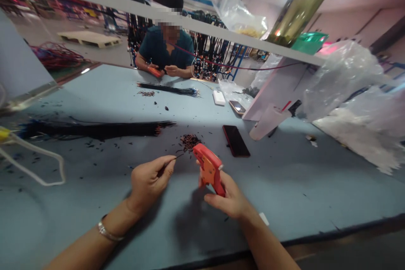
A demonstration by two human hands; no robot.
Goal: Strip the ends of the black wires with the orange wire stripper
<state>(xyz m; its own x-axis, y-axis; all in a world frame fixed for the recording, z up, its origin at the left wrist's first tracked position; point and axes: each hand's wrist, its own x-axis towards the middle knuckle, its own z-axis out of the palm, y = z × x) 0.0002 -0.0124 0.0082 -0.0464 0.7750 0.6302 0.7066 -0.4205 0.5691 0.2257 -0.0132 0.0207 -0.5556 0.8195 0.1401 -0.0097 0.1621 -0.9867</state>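
Observation:
Between thumb and fingers, my left hand (pixel 152 181) pinches a thin black wire (pixel 179 156) whose tip points right. My right hand (pixel 232 196) is wrapped around a red and orange wire stripper (pixel 210 166). The jaw end of the stripper stands just right of the wire's tip, with a small gap between them. A heap of short dark scraps (pixel 190 141) lies on the bench just beyond both hands. Farther left, a long bundle of black wires (pixel 101 130) lies flat, some ends reddish at its right.
A dark phone (pixel 236 141) lies right of the scraps, near a white cup (pixel 267 124) holding pens. Across the bench a co-worker (pixel 166 48) holds an orange tool behind another wire bundle (pixel 167 88). A white cable loop (pixel 41 168) lies left; plastic bags (pixel 344 76) stand right.

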